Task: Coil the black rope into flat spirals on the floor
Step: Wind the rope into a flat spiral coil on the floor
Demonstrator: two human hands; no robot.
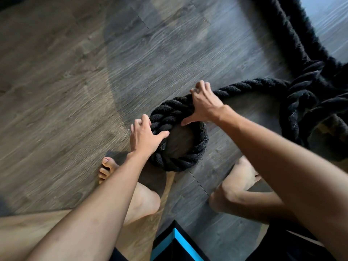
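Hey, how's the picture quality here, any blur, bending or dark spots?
Head view: wide-angle bending curves the floor planks; the rope is so dark its strands barely show; hands, left and right, are fairly sharp; pale light top right.

Floor (79, 76): from my remote view, grey-brown wood-grain planks with a plank seam running diagonally, lighter and glossier toward the upper right corner. Bare left foot (111, 171) and bare right foot (242, 175): I log both planted flat on the planks, well apart. Black garment (177, 243) with a bright blue stripe: at the bottom edge, between the legs.
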